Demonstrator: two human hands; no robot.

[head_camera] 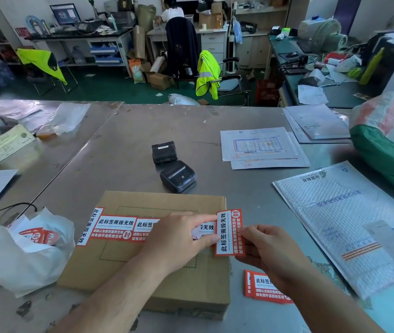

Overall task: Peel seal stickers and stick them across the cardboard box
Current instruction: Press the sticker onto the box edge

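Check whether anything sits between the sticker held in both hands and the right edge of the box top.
Nothing visible does. Left hand and right hand pinch the sticker just over the right edge of the cardboard box; the cardboard under it looks bare, with applied stickers to its left.

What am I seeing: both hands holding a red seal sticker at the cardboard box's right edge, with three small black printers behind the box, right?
Not three: the head view shows two small black printers behind the cardboard box, a nearer printer and a farther printer. The rest stands: the left hand and right hand hold a red seal sticker at the box's right edge.
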